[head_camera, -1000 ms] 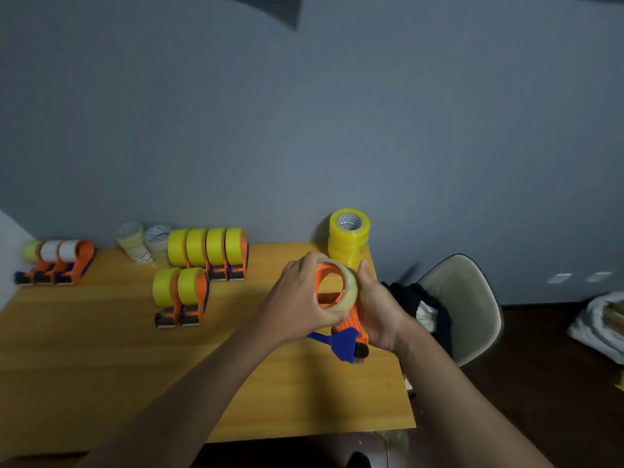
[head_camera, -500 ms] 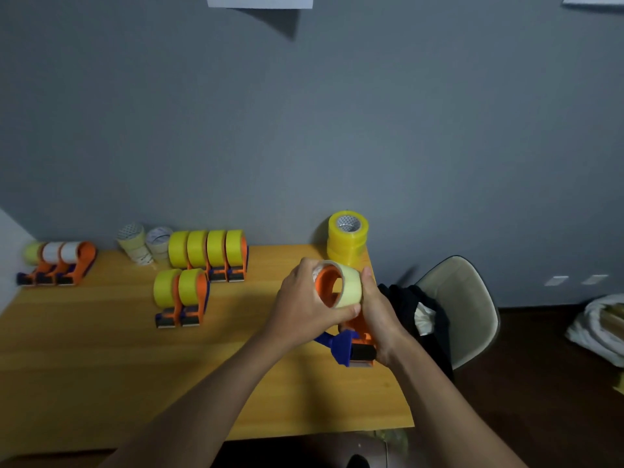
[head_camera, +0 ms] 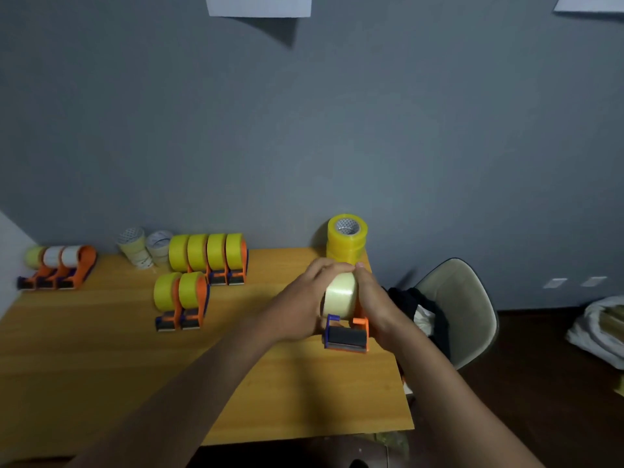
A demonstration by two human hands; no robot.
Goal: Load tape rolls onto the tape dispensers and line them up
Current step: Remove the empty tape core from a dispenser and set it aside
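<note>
Hands (head_camera: 297,309) gripping tape roll (head_camera: 340,295), dispenser (head_camera: 346,336)

The sides of the pale tape roll (head_camera: 340,298) and most of the orange dispenser (head_camera: 347,336) are covered by the left hand (head_camera: 297,309) and right hand (head_camera: 376,307). Two wall papers (head_camera: 258,5) are cut by the top edge. A white bundle (head_camera: 601,329) is cropped at the right.

Dim, soft overhead light. Paper (head_camera: 258,5) throws a slanted shadow down-right on the wall (head_camera: 439,130). Slight motion blur on hands. Wide-angle bending at edges; far-left corner soft. No glare.
</note>
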